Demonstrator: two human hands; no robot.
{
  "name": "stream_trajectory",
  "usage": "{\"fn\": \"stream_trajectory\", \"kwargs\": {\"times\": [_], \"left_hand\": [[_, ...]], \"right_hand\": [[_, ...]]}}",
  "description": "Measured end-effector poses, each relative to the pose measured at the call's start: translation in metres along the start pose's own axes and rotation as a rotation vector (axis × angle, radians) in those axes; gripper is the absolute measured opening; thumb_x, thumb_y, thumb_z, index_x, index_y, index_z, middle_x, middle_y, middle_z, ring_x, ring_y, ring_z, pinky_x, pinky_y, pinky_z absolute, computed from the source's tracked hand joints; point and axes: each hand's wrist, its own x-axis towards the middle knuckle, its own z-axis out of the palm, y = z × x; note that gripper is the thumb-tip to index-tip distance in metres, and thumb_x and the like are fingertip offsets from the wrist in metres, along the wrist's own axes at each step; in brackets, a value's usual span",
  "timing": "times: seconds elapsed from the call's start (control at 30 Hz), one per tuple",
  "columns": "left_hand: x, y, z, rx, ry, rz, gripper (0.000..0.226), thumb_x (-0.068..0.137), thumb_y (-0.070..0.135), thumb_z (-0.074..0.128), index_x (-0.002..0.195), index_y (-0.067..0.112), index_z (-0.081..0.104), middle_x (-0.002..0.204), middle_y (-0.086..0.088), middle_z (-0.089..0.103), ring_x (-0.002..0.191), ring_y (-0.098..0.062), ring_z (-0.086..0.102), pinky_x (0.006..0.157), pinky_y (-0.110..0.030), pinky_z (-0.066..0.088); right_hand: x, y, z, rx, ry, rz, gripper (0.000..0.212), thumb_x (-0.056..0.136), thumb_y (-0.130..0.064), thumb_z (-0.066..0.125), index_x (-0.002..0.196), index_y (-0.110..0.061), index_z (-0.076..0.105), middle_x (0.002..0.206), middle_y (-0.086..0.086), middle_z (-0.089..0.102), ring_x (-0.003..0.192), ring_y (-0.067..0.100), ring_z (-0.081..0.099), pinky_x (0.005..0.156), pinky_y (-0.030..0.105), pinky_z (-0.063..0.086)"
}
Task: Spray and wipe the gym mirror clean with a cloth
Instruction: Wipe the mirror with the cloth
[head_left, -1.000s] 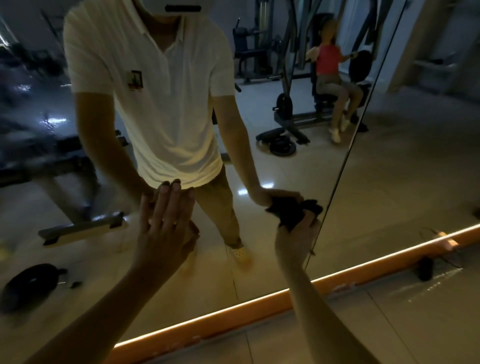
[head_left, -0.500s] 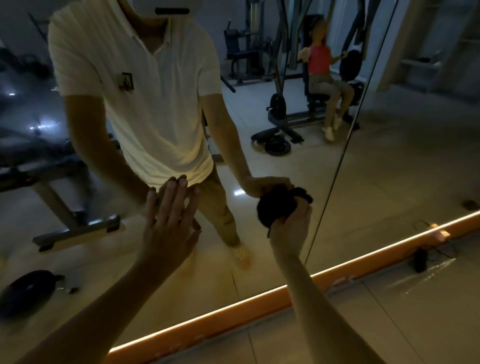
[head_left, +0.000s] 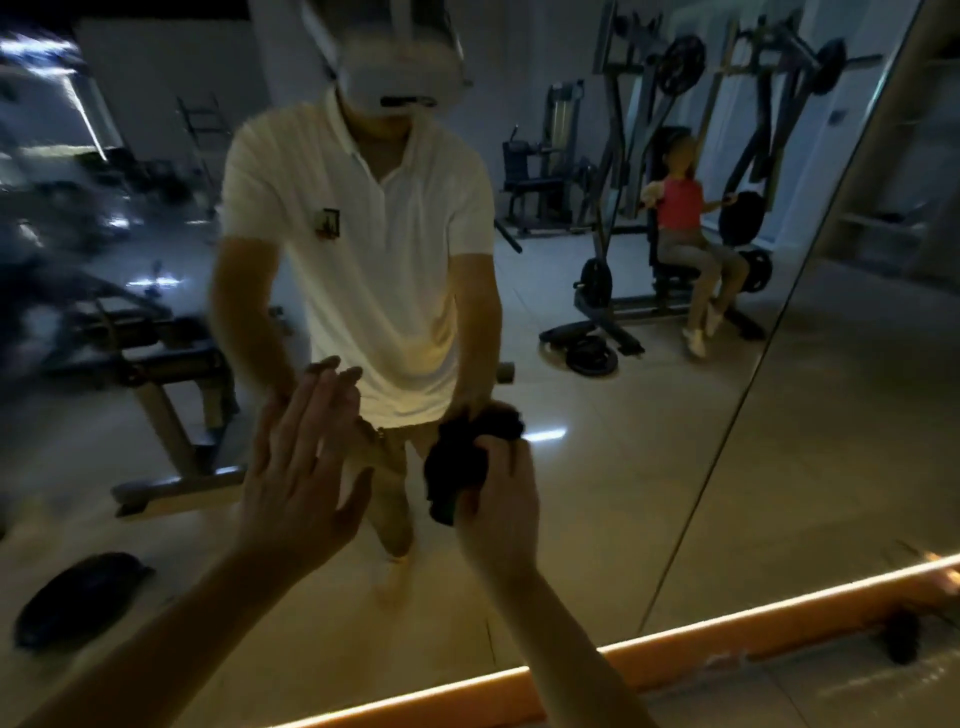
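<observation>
Two hands were at the glass and neither held a spray bottle, so the work looked to be in its wiping stage, with any spraying of this patch judged done. The right hand (head_left: 498, 509) had its fingers curled tight round a dark cloth (head_left: 457, 467). The cloth was bunched into a wad that bulged out above and to the left of the grip, and it was pressed against the gym mirror (head_left: 623, 467), where it met its own reflection. Just left of the grip, the left hand (head_left: 301, 467) held nothing: its fingers were straight and slightly spread, the palm turned to the glass and the fingertips (head_left: 340, 379) seemingly touching it as a brace. How much of the mirror had been cleaned could not be told in the dim light. No droplets or streaks showed near the grip, while the glass far to its upper left looked hazy, perhaps only from blur. To the right of the grip ran the seam (head_left: 727, 415) to the next panel. That panel, and the band down to the lit orange strip (head_left: 675, 644) below the grip, probably remained to be wiped. The cloth looked soft and crumpled; its wetness could not be judged.
</observation>
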Motion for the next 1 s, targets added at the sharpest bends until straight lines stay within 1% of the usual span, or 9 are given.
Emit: {"fn": "stream_trajectory", "kwargs": {"times": [0.07,0.13,0.23,0.3,0.47,0.6,0.67,0.87,1.0], "left_hand": [[0.006,-0.019,-0.008,0.027,0.027,-0.054,0.075,0.098,0.036,0.058,0.158,-0.002,0.035,0.169,-0.025,0.024,0.158,-0.041,0.021,0.126,-0.064,0.017],[0.013,-0.034,-0.016,0.06,0.042,-0.089,0.082,0.097,0.042,0.059,0.162,0.003,0.028,0.171,-0.023,0.02,0.159,-0.04,0.019,0.125,-0.066,0.018],[0.018,-0.042,-0.023,0.102,0.014,-0.092,0.089,0.095,0.051,0.06,0.163,0.004,0.027,0.172,-0.02,0.018,0.159,-0.039,0.02,0.125,-0.063,0.019],[0.017,-0.04,-0.026,0.103,-0.028,-0.083,0.092,0.093,0.055,0.056,0.163,0.003,0.026,0.173,-0.02,0.016,0.16,-0.037,0.018,0.127,-0.061,0.016],[0.019,-0.05,-0.041,0.041,-0.071,-0.02,0.087,0.091,0.05,0.055,0.162,0.006,0.031,0.172,-0.016,0.02,0.16,-0.031,0.019,0.131,-0.049,0.01],[0.031,-0.068,-0.063,0.022,-0.046,0.02,0.058,0.093,0.038,0.052,0.143,0.01,0.057,0.162,-0.018,0.041,0.155,-0.032,0.031,0.131,-0.048,0.015],[0.044,-0.08,-0.072,0.025,-0.027,0.003,0.048,0.096,0.035,0.051,0.133,0.009,0.068,0.159,-0.018,0.046,0.154,-0.034,0.034,0.13,-0.05,0.015],[0.111,-0.106,-0.095,0.113,0.149,-0.01,0.056,0.101,0.035,0.058,0.146,0.004,0.057,0.16,-0.021,0.043,0.151,-0.039,0.038,0.124,-0.06,0.026],[0.165,-0.133,-0.121,0.191,0.316,-0.031,0.068,0.099,0.042,0.06,0.152,0.0,0.049,0.164,-0.025,0.035,0.152,-0.043,0.033,0.127,-0.059,0.019]], "right_hand": [[0.033,0.006,-0.032,-0.029,0.085,0.085,0.042,0.09,-0.013,0.057,0.128,-0.02,0.043,0.123,0.015,0.053,0.099,0.03,0.059,0.075,0.042,0.055],[0.075,0.005,-0.063,-0.06,0.215,0.165,0.058,0.086,-0.002,0.061,0.138,-0.017,0.041,0.134,0.019,0.048,0.113,0.034,0.056,0.09,0.044,0.055],[0.13,-0.025,-0.087,-0.012,0.371,0.152,0.075,0.083,0.006,0.062,0.152,-0.006,0.035,0.151,0.015,0.037,0.137,0.033,0.044,0.115,0.034,0.037],[0.147,-0.057,-0.081,0.0,0.404,0.077,0.077,0.082,0.005,0.06,0.154,-0.002,0.033,0.151,0.016,0.037,0.141,0.033,0.039,0.118,0.03,0.029],[0.139,-0.14,-0.019,-0.059,0.26,-0.194,0.063,0.089,-0.017,0.045,0.151,-0.007,0.041,0.146,0.015,0.039,0.135,0.032,0.037,0.117,0.041,0.031],[0.129,-0.165,0.008,-0.238,0.099,-0.556,0.055,0.094,-0.02,0.049,0.148,-0.007,0.05,0.141,0.013,0.04,0.125,0.032,0.043,0.109,0.042,0.037],[0.141,-0.16,-0.001,-0.314,0.108,-0.617,0.054,0.094,-0.021,0.048,0.146,-0.006,0.054,0.139,0.013,0.041,0.123,0.033,0.043,0.106,0.046,0.04],[0.223,-0.143,-0.078,-0.44,0.309,-0.368,0.064,0.091,-0.03,0.037,0.149,-0.005,0.048,0.145,0.024,0.047,0.128,0.04,0.04,0.109,0.056,0.04],[0.284,-0.145,-0.123,-0.526,0.421,-0.229,0.067,0.09,-0.01,0.048,0.156,-0.005,0.037,0.16,0.021,0.035,0.143,0.044,0.033,0.118,0.059,0.033]]}}
